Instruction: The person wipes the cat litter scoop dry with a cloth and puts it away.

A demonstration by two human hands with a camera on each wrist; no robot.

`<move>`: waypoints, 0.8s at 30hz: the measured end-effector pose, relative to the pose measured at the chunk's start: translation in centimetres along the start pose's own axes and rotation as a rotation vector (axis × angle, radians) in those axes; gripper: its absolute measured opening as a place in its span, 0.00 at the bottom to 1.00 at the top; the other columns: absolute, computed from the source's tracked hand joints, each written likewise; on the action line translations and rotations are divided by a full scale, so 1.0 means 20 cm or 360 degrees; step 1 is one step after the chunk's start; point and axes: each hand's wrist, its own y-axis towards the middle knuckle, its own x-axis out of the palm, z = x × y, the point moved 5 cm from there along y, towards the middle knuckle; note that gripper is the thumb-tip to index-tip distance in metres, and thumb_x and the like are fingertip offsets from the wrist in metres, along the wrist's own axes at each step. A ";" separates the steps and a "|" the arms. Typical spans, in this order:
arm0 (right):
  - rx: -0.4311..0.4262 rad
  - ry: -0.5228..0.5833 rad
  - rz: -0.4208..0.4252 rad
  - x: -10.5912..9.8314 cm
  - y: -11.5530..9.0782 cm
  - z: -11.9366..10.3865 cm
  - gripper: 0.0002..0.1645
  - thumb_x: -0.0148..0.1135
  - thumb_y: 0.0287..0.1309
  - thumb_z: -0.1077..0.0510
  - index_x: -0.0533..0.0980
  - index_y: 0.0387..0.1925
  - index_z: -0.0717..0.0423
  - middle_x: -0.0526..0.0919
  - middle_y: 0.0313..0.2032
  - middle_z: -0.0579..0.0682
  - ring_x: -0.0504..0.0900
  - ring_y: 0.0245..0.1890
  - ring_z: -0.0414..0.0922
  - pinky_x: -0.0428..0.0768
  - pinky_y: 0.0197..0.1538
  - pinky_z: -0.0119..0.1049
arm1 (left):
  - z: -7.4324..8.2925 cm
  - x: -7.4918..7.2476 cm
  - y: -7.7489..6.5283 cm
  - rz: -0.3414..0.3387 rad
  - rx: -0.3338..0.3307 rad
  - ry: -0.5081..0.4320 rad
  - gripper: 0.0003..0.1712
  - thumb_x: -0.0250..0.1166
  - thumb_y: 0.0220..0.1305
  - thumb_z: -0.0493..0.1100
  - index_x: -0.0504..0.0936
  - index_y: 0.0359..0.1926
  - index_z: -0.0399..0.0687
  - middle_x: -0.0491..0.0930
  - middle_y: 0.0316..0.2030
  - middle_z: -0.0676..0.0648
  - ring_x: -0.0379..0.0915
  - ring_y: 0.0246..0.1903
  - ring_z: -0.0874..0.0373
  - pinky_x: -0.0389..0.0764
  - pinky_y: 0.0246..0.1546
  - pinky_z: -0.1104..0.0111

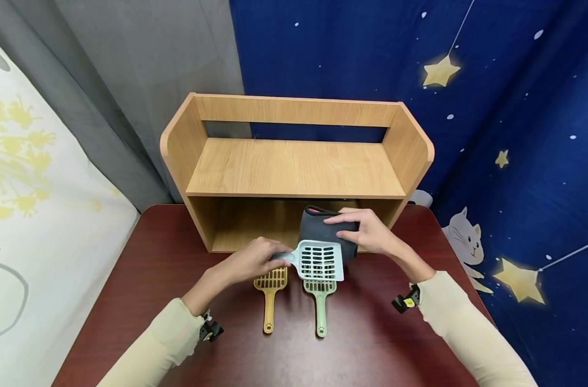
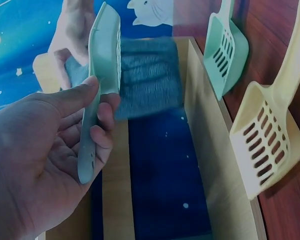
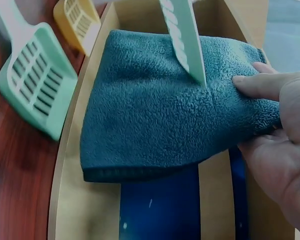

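Observation:
My left hand (image 1: 261, 259) grips the handle of a pale blue slotted litter scoop (image 1: 319, 260), its thumb and fingers wrapped round it in the left wrist view. My right hand (image 1: 364, 231) pinches the edge of a folded dark grey-blue towel (image 1: 323, 230) in front of the shelf's lower opening. In the right wrist view the scoop's edge (image 3: 192, 55) overlaps the towel's fuzzy face (image 3: 140, 110). Below the held scoop lie a yellow scoop (image 1: 270, 295) and a green scoop (image 1: 320, 306), handles toward me.
A two-tier wooden shelf (image 1: 296, 166) stands at the back of the dark red table (image 1: 178, 279). Behind it hang a grey curtain (image 1: 149, 48) and a blue star-patterned curtain (image 1: 332, 54). A white patterned cloth (image 1: 47, 215) hangs at the left.

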 end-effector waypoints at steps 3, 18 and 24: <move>-0.0049 0.0008 -0.0022 0.05 0.05 -0.02 0.22 0.72 0.61 0.71 0.87 0.57 0.56 0.86 0.46 0.53 0.79 0.40 0.45 0.78 0.40 0.31 | 0.02 0.01 0.02 -0.0020 -0.0016 -0.0036 0.14 0.70 0.72 0.41 0.88 0.53 0.37 0.90 0.46 0.45 0.85 0.43 0.59 0.85 0.45 0.64; -0.0040 -0.0122 -0.0015 0.04 0.02 -0.02 0.23 0.72 0.61 0.71 0.87 0.57 0.53 0.85 0.44 0.51 0.78 0.37 0.43 0.78 0.38 0.32 | 0.00 0.02 -0.02 0.0038 -0.0057 0.0033 0.14 0.70 0.72 0.41 0.88 0.52 0.36 0.90 0.45 0.44 0.86 0.42 0.56 0.85 0.44 0.62; 0.0146 -0.0200 0.0094 -0.04 -0.10 0.04 0.24 0.75 0.60 0.68 0.87 0.57 0.50 0.87 0.46 0.49 0.79 0.42 0.43 0.76 0.42 0.31 | -0.05 0.01 -0.06 0.0089 -0.0045 0.0031 0.13 0.72 0.70 0.38 0.88 0.51 0.35 0.90 0.42 0.44 0.85 0.38 0.59 0.84 0.40 0.64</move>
